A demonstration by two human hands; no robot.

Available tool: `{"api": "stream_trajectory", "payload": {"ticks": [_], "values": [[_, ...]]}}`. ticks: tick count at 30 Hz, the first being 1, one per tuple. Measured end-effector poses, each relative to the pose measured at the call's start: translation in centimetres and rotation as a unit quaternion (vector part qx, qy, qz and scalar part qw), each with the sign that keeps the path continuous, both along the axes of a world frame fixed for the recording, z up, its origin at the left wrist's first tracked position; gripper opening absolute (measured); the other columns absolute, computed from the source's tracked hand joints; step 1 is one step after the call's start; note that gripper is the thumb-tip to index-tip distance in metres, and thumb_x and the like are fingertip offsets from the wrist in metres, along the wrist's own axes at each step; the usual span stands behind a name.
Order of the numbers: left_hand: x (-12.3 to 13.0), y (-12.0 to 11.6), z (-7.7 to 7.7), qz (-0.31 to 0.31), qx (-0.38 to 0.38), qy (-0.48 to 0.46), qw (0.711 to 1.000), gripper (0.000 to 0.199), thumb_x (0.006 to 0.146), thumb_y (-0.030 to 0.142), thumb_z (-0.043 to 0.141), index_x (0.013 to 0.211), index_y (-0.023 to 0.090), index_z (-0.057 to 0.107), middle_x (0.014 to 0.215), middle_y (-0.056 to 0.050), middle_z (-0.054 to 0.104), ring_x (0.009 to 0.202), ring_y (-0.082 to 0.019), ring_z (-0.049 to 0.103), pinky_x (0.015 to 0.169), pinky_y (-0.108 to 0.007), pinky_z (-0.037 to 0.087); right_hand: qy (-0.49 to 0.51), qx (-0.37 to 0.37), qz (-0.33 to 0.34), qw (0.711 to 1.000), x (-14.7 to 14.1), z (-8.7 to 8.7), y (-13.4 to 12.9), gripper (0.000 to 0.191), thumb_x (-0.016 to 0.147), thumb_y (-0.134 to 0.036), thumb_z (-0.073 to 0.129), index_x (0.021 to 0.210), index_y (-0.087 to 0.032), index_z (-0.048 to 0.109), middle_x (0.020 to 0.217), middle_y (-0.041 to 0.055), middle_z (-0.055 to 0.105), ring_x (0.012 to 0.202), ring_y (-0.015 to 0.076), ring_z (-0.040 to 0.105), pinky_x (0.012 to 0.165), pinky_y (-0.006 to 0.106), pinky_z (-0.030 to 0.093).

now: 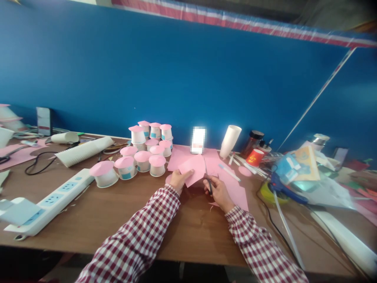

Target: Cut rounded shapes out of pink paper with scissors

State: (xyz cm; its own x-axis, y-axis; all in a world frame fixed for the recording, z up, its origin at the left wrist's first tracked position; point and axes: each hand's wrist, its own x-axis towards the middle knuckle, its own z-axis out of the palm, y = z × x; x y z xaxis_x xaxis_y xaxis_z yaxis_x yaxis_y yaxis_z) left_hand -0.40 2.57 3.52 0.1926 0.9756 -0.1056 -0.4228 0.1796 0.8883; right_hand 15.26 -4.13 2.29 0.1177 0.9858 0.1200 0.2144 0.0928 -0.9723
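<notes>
A pink sheet (194, 168) was pinched in the left hand (178, 181) over other pink paper (238, 193) on the surface (191, 239); scissors (210, 187) were gripped in the right hand (220, 193) near its right edge. A clean cut seemed best made with the sheet taut and the left hand clear.

So the sleeves (137, 232) are long, in a dark red and white check, kinda gingham style. They're pretty loose and baggy along the forearms, then bunch up into gathered, elasticky-looking cuffs (173, 192) in the same check. Hands (179, 180) are totally bare.
</notes>
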Motion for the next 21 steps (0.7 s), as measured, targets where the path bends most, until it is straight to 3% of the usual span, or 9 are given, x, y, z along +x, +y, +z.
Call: {"api": "stream_trajectory", "payload": {"ticks": [21], "values": [[0.11, 0.17, -0.41, -0.006, 0.007, -0.018, 1.0, 0.039, 0.053, 0.028, 0.082, 0.082, 0.008, 0.068, 0.09, -0.015, 0.07, 0.082, -0.024, 0.067, 0.078, -0.037, 0.054, -0.01, 0.012, -0.007, 1.0, 0.09, 0.23, -0.07, 0.042, 0.076, -0.051, 0.059, 0.097, -0.015, 0.064, 0.059, -0.0015, 0.055, 0.049, 0.0105, 0.052, 0.041, 0.02, 0.038]]}}
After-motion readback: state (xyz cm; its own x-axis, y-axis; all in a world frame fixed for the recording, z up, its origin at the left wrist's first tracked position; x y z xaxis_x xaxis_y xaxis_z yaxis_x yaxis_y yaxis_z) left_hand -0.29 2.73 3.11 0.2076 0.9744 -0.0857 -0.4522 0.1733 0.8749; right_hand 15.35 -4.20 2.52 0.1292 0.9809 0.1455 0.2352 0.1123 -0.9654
